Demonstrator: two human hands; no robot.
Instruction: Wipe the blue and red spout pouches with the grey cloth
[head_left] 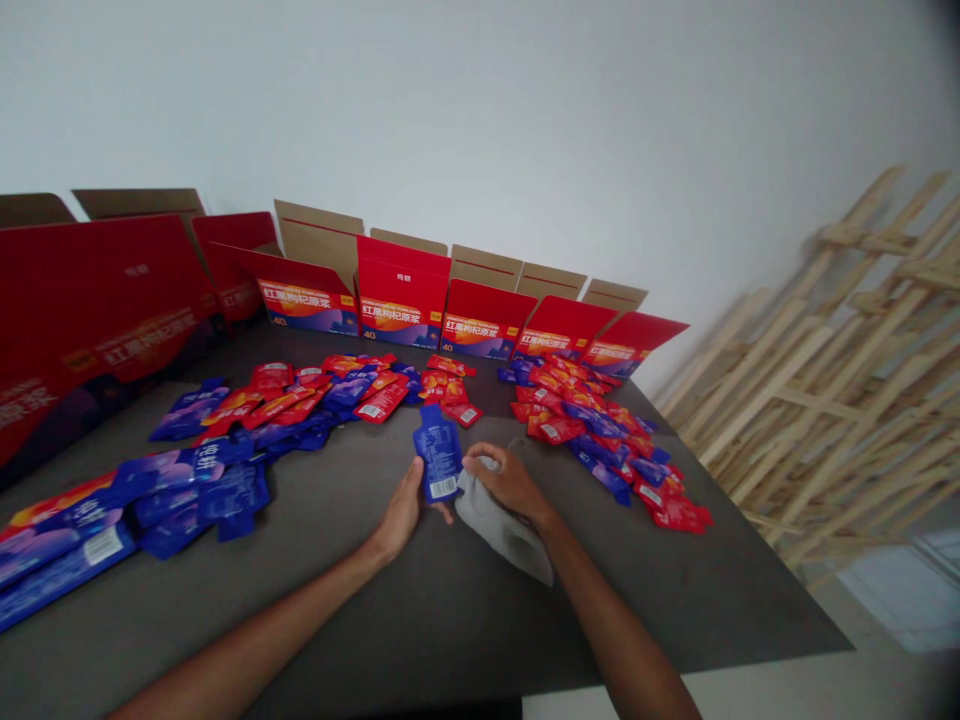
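Observation:
A blue pouch (438,455) with a short neck and a barcode is held upright by my left hand (401,510), whose thumb lies on its left edge with fingers partly behind it. My right hand (506,482) is closed on a whitish cloth (499,535) that hangs down toward the right wrist. The fingertips and the cloth's upper end are close to the pouch's right edge. Just beyond the pouch lie a few red pouches (448,385).
Open red boxes (403,300) stand along the wall. Mixed red and blue pouches are piled at the left (292,400) and right (600,430) of the grey table (352,620). Wooden frames (825,380) lean at the right.

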